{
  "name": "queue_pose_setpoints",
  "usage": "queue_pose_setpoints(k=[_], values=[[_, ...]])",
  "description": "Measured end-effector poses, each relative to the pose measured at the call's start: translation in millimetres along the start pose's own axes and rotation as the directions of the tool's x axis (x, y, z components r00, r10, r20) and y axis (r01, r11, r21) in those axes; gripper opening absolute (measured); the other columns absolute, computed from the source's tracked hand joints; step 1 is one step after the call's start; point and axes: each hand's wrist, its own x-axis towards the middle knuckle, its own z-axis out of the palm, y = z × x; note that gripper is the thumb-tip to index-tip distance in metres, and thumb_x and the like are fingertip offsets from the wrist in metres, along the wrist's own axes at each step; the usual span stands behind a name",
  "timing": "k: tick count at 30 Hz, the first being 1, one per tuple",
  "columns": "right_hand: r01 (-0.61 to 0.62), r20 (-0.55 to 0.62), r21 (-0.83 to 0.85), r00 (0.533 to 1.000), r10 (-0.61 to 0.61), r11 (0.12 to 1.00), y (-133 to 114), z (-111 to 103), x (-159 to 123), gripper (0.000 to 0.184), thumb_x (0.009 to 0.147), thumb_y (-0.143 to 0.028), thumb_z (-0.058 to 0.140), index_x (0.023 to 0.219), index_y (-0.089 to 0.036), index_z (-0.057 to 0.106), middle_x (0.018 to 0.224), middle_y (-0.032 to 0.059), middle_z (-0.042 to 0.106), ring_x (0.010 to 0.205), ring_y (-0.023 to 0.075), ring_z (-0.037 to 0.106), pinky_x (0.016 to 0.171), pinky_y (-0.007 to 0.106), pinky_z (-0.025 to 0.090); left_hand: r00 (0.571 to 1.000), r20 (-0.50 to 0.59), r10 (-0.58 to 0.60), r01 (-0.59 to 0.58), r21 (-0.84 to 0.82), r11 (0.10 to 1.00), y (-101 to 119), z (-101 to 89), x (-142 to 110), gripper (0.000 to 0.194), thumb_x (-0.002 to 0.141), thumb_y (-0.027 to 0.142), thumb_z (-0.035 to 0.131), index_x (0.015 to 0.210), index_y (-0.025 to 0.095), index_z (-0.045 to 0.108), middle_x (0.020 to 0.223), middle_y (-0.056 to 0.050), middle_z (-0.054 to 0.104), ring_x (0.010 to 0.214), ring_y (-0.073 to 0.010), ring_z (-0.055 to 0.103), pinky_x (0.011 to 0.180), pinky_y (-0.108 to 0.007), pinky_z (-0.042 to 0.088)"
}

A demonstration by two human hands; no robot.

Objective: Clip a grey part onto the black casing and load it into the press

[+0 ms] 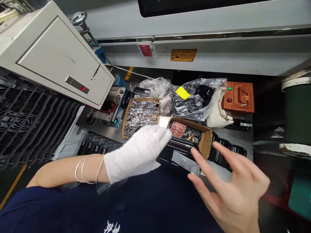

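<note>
A: The gloved left hand (138, 152) grips the black panel's (177, 152) left end, steadying it over the lap; the bare right hand (233, 191) is spread wide, fingertips on its grey clip (188, 163).

B: Room around?

A: Tight far side: a cardboard box (205, 142) touches the panel, the clip tray (125, 121) lies just beyond. Nearer, it's open.

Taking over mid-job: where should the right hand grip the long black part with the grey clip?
Probably at its near right end, beside the grey clip, coming from the right. The black part lies lengthwise, the gloved left hand already covers its left end, and the bare right hand is open nearby.
</note>
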Motion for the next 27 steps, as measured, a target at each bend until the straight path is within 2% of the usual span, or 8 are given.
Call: queue_pose_setpoints(k=[3, 5, 9, 11, 14, 18, 24, 27], values=[[-0.050, -0.015, 0.028, 0.999, 0.051, 0.998, 2.1, 11.0, -4.6, 0.057, 0.118, -0.048, 0.036, 0.172, -0.037, 0.026, 0.179, 0.0052, 0.012, 0.158, 0.0373, 0.018, 0.125, 0.052, 0.017, 0.997, -0.054, -0.047, 0.045, -0.029, 0.999, -0.6, -1.8, -6.1, 0.043, 0.082, 0.016, 0.065, 0.123, 0.009, 0.055, 0.111, -0.012, 0.061, 0.097, -0.0265, 0.059, 0.090, -0.038, 0.056], [-0.108, -0.063, 0.194, 0.990, 0.123, 0.975, 1.0, 17.6, -8.7, 0.060, 0.117, -0.056, 0.029, 0.173, -0.036, 0.021, 0.179, -0.0007, 0.012, 0.162, 0.0297, 0.017, 0.131, 0.047, 0.015, 0.997, -0.049, -0.067, 0.065, -0.028, 0.997, 0.2, -2.6, -7.7, 0.048, 0.079, 0.017, 0.068, 0.124, 0.008, 0.055, 0.112, -0.012, 0.062, 0.097, -0.0268, 0.060, 0.088, -0.038, 0.057], [-0.397, 0.117, 0.669, 0.891, 0.438, 0.629, 1.1, 24.7, -13.3, 0.058, 0.113, -0.061, 0.050, 0.166, -0.037, 0.043, 0.158, -0.0018, 0.056, 0.143, 0.0162, 0.055, 0.120, 0.020, 0.040, 0.995, -0.087, -0.049, 0.051, 0.022, 0.998, -0.3, -0.8, -9.5, 0.054, 0.077, 0.013, 0.069, 0.128, 0.004, 0.054, 0.113, -0.016, 0.065, 0.095, -0.0294, 0.063, 0.084, -0.042, 0.059], [-0.541, 0.328, 0.723, 0.816, 0.475, 0.429, 1.0, 25.8, -10.1, 0.045, 0.105, -0.063, 0.065, 0.141, -0.039, 0.071, 0.132, -0.0007, 0.075, 0.123, 0.0165, 0.071, 0.104, 0.015, 0.052, 0.990, -0.138, 0.003, 0.008, 0.078, 0.997, -2.0, 0.8, -10.5, 0.058, 0.077, 0.010, 0.066, 0.132, 0.000, 0.051, 0.116, -0.020, 0.066, 0.097, -0.0310, 0.062, 0.087, -0.044, 0.059], [-0.651, 0.479, 0.700, 0.733, 0.483, 0.294, -3.9, 25.8, 0.1, 0.044, 0.091, -0.067, 0.080, 0.113, -0.029, 0.085, 0.102, 0.0061, 0.082, 0.094, 0.0224, 0.080, 0.085, 0.020, 0.063, 0.985, -0.166, 0.052, -0.023, 0.170, 0.985, -4.4, 0.0, -11.3, 0.058, 0.078, 0.008, 0.067, 0.133, -0.001, 0.051, 0.114, -0.021, 0.067, 0.095, -0.0318, 0.061, 0.087, -0.046, 0.059], [-0.623, 0.444, 0.738, 0.738, 0.507, 0.260, -11.6, 20.1, 7.5, 0.046, 0.095, -0.067, 0.076, 0.112, -0.025, 0.086, 0.096, 0.0061, 0.081, 0.088, 0.0212, 0.079, 0.081, 0.019, 0.063, 0.982, -0.180, 0.065, -0.025, 0.216, 0.976, -4.0, -7.6, -11.8, 0.063, 0.076, 0.009, 0.068, 0.136, -0.002, 0.051, 0.113, -0.019, 0.067, 0.098, -0.0330, 0.061, 0.091, -0.047, 0.059], [-0.683, 0.592, 0.712, 0.709, 0.382, 0.164, -8.7, 8.4, -3.5, 0.026, 0.106, -0.050, 0.068, 0.119, -0.032, 0.082, 0.107, -0.0012, 0.079, 0.094, 0.0144, 0.074, 0.088, 0.012, 0.056, 0.990, -0.112, 0.079, -0.058, 0.183, 0.981, 0.4, -16.7, -12.3, 0.056, 0.069, 0.005, 0.060, 0.125, 0.004, 0.057, 0.114, -0.018, 0.068, 0.092, -0.0307, 0.060, 0.083, -0.042, 0.059], [-0.647, 0.531, 0.724, 0.744, 0.406, 0.238, -12.0, 10.2, -10.7, 0.022, 0.107, -0.045, 0.066, 0.103, -0.029, 0.080, 0.085, -0.0025, 0.073, 0.078, 0.0140, 0.069, 0.072, 0.014, 0.055, 0.993, -0.080, 0.088, -0.075, 0.155, 0.985, 0.0, -16.3, -10.3, 0.062, 0.068, 0.005, 0.060, 0.129, 0.002, 0.055, 0.115, -0.017, 0.067, 0.096, -0.0305, 0.060, 0.086, -0.041, 0.058]])
